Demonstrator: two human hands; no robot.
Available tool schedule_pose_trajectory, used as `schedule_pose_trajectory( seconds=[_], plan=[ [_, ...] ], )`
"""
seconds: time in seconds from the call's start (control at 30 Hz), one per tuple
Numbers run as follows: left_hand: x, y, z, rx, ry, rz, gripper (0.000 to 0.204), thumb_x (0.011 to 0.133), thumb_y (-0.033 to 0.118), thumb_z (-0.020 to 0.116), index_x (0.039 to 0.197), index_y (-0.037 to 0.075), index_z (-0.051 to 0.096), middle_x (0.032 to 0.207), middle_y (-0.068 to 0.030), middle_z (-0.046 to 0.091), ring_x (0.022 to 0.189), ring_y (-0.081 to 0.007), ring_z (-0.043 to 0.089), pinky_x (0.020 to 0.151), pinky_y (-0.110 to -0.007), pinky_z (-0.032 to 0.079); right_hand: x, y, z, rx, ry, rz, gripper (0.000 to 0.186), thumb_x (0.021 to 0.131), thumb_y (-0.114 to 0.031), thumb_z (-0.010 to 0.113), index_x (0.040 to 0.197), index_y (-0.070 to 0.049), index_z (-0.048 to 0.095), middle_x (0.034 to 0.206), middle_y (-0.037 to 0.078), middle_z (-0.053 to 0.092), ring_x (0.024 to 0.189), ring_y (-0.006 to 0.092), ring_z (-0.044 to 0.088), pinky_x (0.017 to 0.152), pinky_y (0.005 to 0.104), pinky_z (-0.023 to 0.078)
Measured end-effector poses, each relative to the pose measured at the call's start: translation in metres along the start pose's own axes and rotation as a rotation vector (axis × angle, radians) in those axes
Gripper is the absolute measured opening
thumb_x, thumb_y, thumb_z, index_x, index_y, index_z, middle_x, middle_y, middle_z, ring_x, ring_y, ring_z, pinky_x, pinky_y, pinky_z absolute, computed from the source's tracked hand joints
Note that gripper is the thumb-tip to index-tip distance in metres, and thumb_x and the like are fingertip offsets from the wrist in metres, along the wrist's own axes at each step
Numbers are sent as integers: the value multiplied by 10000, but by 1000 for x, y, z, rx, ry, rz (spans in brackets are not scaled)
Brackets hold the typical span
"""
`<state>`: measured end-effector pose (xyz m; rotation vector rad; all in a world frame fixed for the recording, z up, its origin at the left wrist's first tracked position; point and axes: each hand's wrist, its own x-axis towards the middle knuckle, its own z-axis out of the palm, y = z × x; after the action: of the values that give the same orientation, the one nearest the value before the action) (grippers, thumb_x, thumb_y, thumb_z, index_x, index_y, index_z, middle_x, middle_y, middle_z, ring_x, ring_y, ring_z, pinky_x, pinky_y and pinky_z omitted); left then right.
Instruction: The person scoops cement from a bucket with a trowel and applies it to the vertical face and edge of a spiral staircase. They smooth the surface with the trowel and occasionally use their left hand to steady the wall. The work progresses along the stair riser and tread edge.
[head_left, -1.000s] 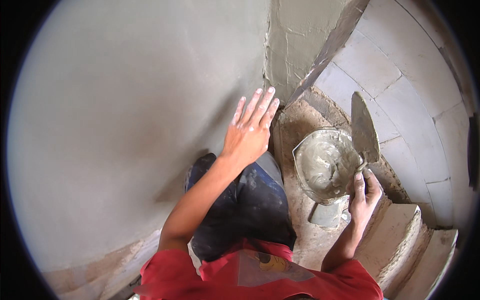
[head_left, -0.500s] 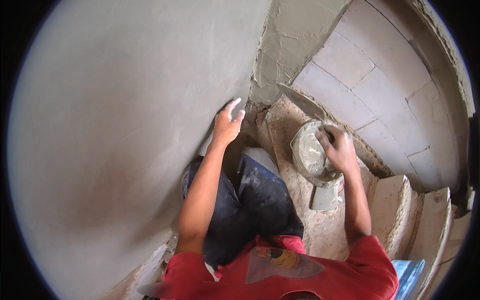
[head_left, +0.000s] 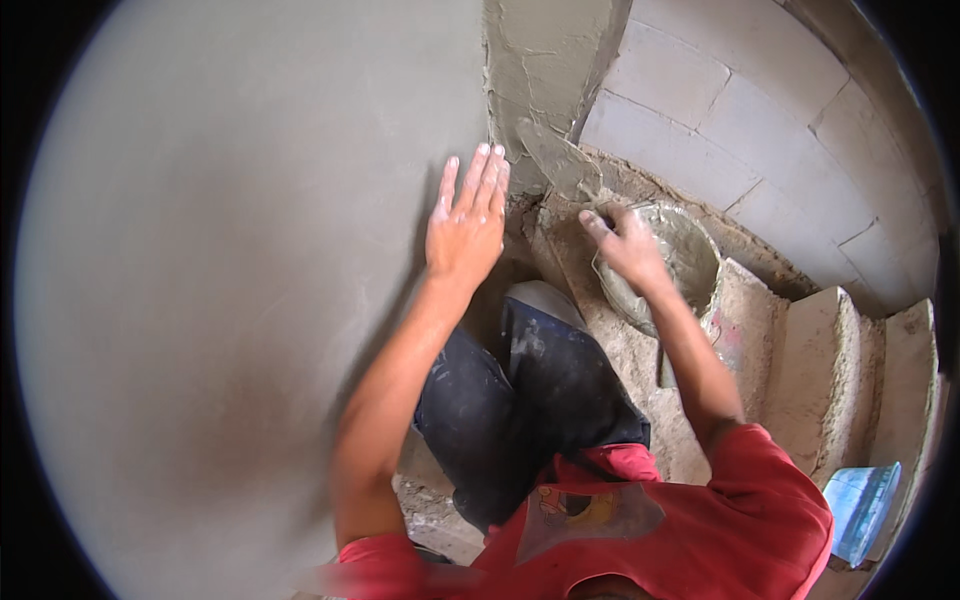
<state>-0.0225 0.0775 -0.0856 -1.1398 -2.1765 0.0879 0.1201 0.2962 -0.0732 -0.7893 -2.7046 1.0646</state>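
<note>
My left hand (head_left: 467, 225), its fingers stretched out and whitened with plaster, lies flat at the smooth grey wall (head_left: 250, 220), near the inner corner. It holds nothing. My right hand (head_left: 632, 250) is closed round the handle of a trowel, most of which my fingers hide. Grey mortar coats the trowel's long blade (head_left: 560, 160), which points up and left at the narrow plastered strip (head_left: 550, 60) by the corner. Just under and beside that hand stands a round bucket (head_left: 712, 250), smeared inside with wet mortar.
Bare block wall (head_left: 730, 120) rises at the far right. Rough concrete steps (head_left: 820, 370) run along the right side. On them, at the lower right, sits a blue container (head_left: 862, 515). My bent knees (head_left: 560, 370) are close to the wall.
My right hand has brought the trowel left, from above the bucket to the corner strip. The left hand has moved up and flattened, fingers straightened. The view has shifted.
</note>
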Motion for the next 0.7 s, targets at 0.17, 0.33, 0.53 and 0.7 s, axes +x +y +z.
schedule_pose_trajectory(
  seconds=[0.17, 0.33, 0.53, 0.7],
  plan=[
    [33, -43, -35, 661, -461, 116, 666, 1114, 372, 386, 1707, 122, 212, 1790, 4, 153, 1655, -207, 82, 1357, -489, 72, -31, -6, 89, 31, 258, -133, 393, 1040, -405, 645, 1107, -21, 700, 876, 201, 752, 789, 315, 760, 731, 467, 588],
    [26, -47, -34, 796, -533, 203, 709, 1137, 511, 275, 1725, 165, 82, 1802, 30, 45, 1659, -223, 13, 1357, -490, 32, -10, 9, 35, -413, 61, -268, 379, 1015, -378, 607, 1049, -19, 727, 870, 242, 758, 830, 417, 762, 818, 562, 582],
    [21, -47, -25, 810, -517, 197, 762, 1116, 570, 295, 1726, 168, 78, 1802, 25, 67, 1660, -239, 26, 1351, -505, 29, 50, 17, 11, -756, 31, -435, 235, 888, -257, 640, 919, -59, 763, 861, 190, 774, 751, 367, 768, 706, 549, 585],
    [19, -47, -29, 812, -512, 226, 785, 1106, 585, 316, 1726, 163, 86, 1802, 13, 84, 1660, -243, 37, 1349, -517, 25, 76, 18, 26, -715, 90, -441, 207, 869, -244, 638, 866, -91, 778, 826, 180, 781, 783, 368, 779, 709, 528, 590]
  ],
)
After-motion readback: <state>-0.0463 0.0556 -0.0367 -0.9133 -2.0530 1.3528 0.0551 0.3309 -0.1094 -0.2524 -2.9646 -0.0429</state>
